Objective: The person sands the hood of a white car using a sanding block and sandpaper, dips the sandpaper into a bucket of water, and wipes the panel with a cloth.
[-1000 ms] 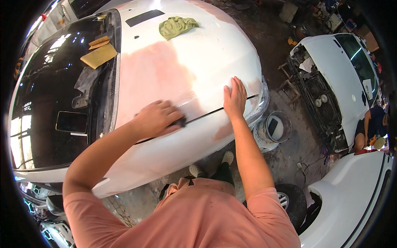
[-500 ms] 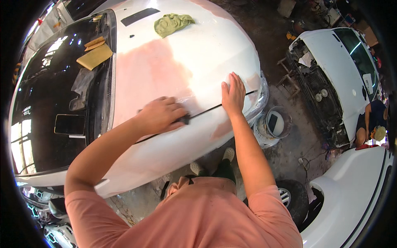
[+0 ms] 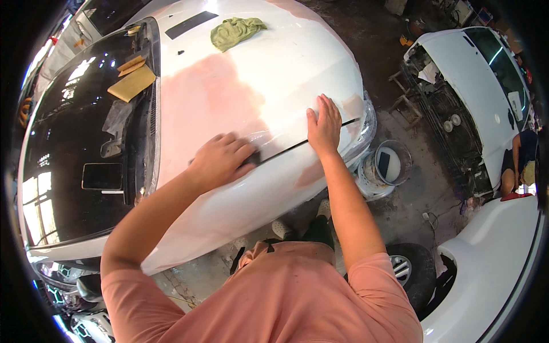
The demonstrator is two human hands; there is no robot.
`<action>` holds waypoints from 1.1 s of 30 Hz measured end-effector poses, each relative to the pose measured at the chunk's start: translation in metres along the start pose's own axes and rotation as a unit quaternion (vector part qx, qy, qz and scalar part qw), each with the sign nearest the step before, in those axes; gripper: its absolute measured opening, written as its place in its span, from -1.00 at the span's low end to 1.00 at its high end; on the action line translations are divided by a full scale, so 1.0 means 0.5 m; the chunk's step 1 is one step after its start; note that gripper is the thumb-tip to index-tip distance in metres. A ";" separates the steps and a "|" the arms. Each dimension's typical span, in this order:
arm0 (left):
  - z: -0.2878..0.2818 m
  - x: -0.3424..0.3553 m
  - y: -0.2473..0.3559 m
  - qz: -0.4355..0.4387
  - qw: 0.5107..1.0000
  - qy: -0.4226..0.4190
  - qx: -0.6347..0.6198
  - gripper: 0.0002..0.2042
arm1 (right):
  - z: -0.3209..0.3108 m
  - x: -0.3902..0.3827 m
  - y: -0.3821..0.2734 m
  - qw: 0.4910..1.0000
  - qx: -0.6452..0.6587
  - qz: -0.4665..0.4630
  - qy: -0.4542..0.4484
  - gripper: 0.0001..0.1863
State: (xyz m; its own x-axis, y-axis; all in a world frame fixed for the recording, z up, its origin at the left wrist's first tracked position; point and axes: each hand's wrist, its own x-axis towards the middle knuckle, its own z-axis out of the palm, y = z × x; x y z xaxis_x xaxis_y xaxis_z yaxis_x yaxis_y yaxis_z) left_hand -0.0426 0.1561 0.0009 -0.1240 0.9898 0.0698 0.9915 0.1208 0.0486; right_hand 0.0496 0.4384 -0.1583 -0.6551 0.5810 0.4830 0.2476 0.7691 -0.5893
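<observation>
My left hand (image 3: 223, 159) grips a dark sanding block (image 3: 251, 155), mostly hidden under the palm, on the pink-patched hood near the long seam. My right hand (image 3: 325, 123) rests open on the white hood (image 3: 291, 63), its fingers stretched toward the front, just above the seam. A crumpled green cloth (image 3: 237, 31) lies on the hood beside a dark strip (image 3: 190, 24). Yellow sheets (image 3: 130, 83) and a phone (image 3: 102, 176) lie on the windshield at the left.
A bucket (image 3: 393, 163) with liquid and a dark block stands beside the car's front. A partly dismantled white car (image 3: 469, 97) is at the right, where another person (image 3: 520, 160) works. A loose wheel (image 3: 412, 280) and a white body panel (image 3: 492, 263) are at lower right.
My left hand, still on the dark block, has shifted slightly up along the hood. My right hand stays in place, fingers slightly higher in the picture. The view has shifted a little.
</observation>
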 end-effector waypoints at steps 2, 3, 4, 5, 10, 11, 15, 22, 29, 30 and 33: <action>-0.027 -0.065 0.004 -0.034 0.999 0.001 -0.003 -0.65 | -0.001 -0.001 -0.002 1.000 -0.004 0.008 0.001 -0.42; -0.027 -0.061 0.007 -0.036 0.999 0.004 0.001 -0.65 | 0.000 -0.002 -0.005 1.000 -0.004 0.006 -0.001 -0.41; -0.021 -0.047 0.014 -0.036 0.999 0.006 0.005 -0.65 | 0.000 -0.002 -0.006 1.000 -0.004 0.004 -0.002 -0.41; -0.013 -0.028 0.021 -0.035 0.999 0.010 0.008 -0.65 | 0.000 -0.002 -0.008 1.000 0.004 0.006 0.000 -0.41; 0.063 0.136 0.044 -0.026 0.999 -0.007 0.037 -0.65 | 0.008 0.000 -0.012 1.000 0.025 -0.006 -0.002 -0.44; 0.062 0.142 0.044 -0.028 0.999 -0.016 0.034 -0.64 | 0.007 0.001 -0.012 1.000 0.023 -0.010 0.001 -0.44; 0.011 -0.005 0.036 -0.040 0.998 0.013 0.039 -0.62 | 0.000 0.006 0.002 1.000 0.003 -0.008 0.015 -0.43; 0.025 0.067 0.054 -0.049 0.998 -0.016 0.037 -0.59 | 0.009 -0.004 -0.008 1.000 -0.012 -0.008 0.001 -0.43; 0.025 0.041 0.044 -0.041 0.999 -0.009 0.016 -0.61 | 0.002 -0.001 0.000 1.000 0.004 0.009 0.007 -0.43; 0.006 -0.007 0.042 -0.054 0.998 -0.007 0.011 -0.61 | 0.001 -0.004 -0.006 1.000 0.003 0.019 0.006 -0.43; -0.024 -0.069 0.033 -0.036 0.999 -0.021 0.013 -0.60 | 0.001 0.005 -0.010 1.000 0.000 0.014 0.011 -0.43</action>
State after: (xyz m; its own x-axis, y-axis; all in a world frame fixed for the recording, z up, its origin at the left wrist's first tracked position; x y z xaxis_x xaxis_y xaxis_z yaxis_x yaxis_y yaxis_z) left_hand -0.0226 0.1231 0.0114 -0.1944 0.9806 0.0255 0.9807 0.1937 0.0269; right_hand 0.0464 0.4356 -0.1543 -0.6322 0.6079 0.4804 0.2660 0.7526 -0.6023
